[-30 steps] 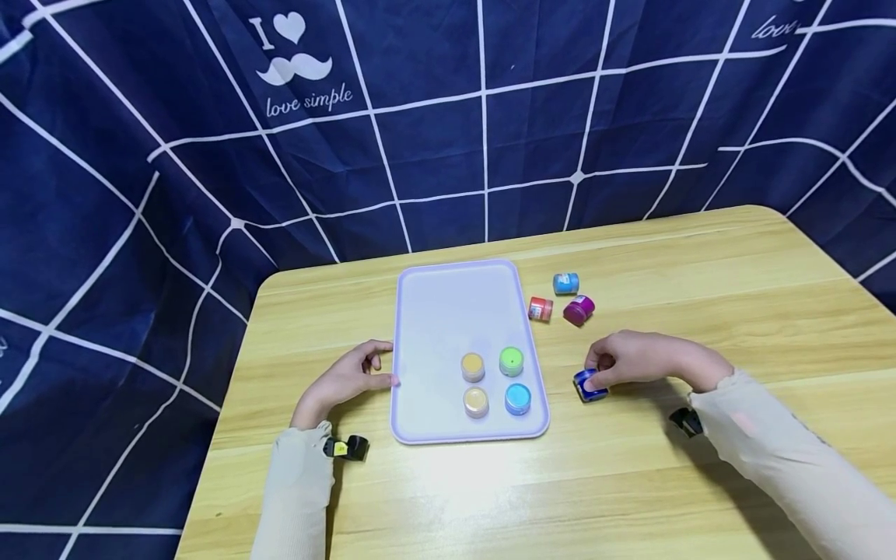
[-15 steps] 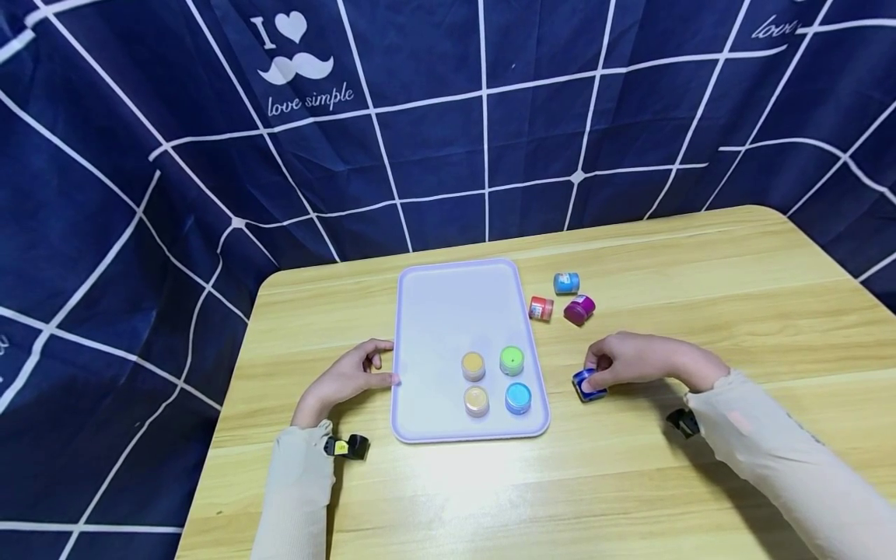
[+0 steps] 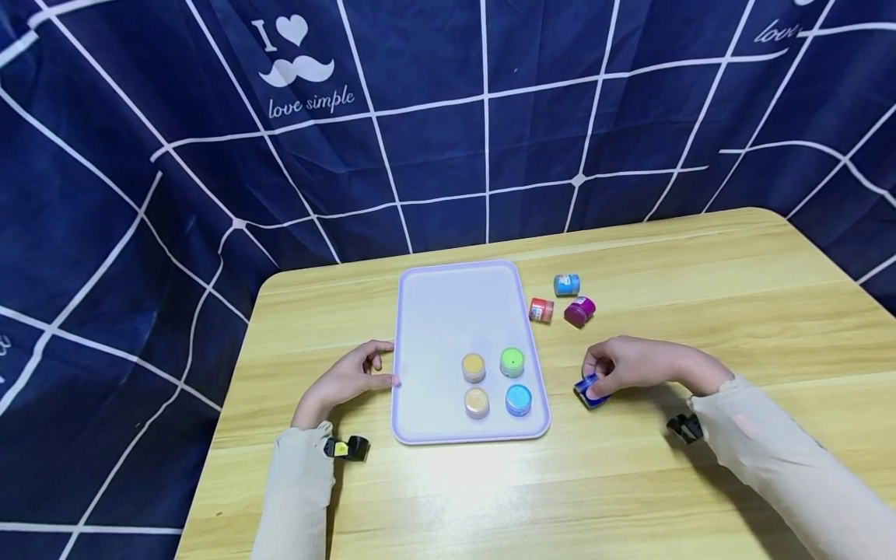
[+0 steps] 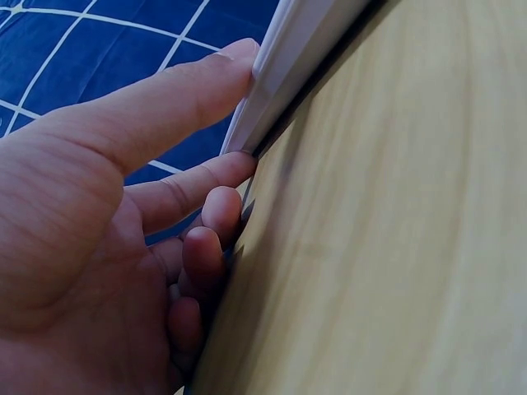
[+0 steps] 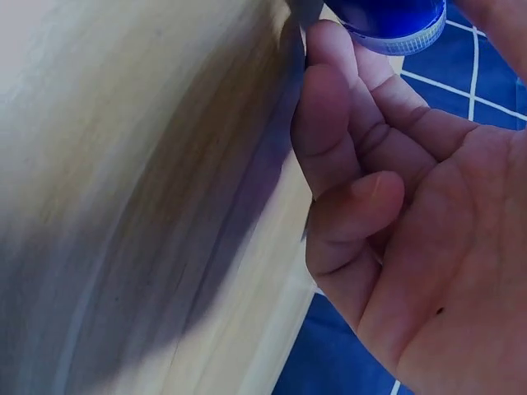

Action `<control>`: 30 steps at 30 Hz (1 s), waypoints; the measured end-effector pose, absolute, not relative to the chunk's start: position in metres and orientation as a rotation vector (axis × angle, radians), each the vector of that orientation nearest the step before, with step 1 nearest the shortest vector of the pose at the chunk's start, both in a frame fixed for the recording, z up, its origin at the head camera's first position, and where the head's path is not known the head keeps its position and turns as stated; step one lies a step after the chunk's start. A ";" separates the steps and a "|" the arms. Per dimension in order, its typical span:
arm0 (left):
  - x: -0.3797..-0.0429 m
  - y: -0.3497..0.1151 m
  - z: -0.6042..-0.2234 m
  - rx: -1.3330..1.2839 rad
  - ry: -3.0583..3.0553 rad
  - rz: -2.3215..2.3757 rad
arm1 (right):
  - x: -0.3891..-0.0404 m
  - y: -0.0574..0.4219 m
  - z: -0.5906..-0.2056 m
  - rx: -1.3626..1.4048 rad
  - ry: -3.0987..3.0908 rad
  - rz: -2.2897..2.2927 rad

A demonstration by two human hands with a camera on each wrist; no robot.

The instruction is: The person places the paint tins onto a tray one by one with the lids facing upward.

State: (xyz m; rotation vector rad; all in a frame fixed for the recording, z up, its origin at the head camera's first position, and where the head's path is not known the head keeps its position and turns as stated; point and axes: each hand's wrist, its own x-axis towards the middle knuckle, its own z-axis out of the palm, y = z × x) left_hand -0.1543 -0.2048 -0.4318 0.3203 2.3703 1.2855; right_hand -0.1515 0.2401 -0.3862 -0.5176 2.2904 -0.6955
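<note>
In the head view my right hand (image 3: 633,365) pinches a small dark blue paint jar (image 3: 590,393) between thumb and fingers, just right of the tray. The right wrist view shows the jar's blue body (image 5: 383,12) and its clear ribbed rim at the top, with the other fingers curled below. My left hand (image 3: 348,381) touches the left edge of the pale lilac tray (image 3: 434,311), thumb tip on the rim. In the left wrist view the index finger (image 4: 202,188) reaches the tray's foot at the table, and the remaining fingers bend loosely.
Inside the tray stand a yellow jar (image 3: 473,367), a green jar (image 3: 512,361), a beige jar (image 3: 477,402) and a light blue jar (image 3: 518,399). Beyond its right edge lie a red jar (image 3: 541,309), a purple jar (image 3: 579,311) and another blue jar (image 3: 566,285) on their sides.
The dark blue jar has turned a little in my right fingers, and that hand has shifted slightly toward me. My left hand stays at the tray's edge.
</note>
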 end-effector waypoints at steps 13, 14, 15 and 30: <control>-0.156 -0.202 -0.434 0.310 2.393 1.253 | -0.152 0.242 -0.381 -0.573 2.296 -0.717; -0.156 -0.202 -0.434 0.308 2.391 1.254 | -0.152 0.242 -0.380 -0.578 2.300 -0.719; -0.156 -0.202 -0.434 0.308 2.390 1.254 | -0.153 0.243 -0.379 -0.582 2.305 -0.721; -0.156 -0.206 -0.434 0.312 2.377 1.262 | -0.164 0.235 -0.358 -0.616 2.398 -0.715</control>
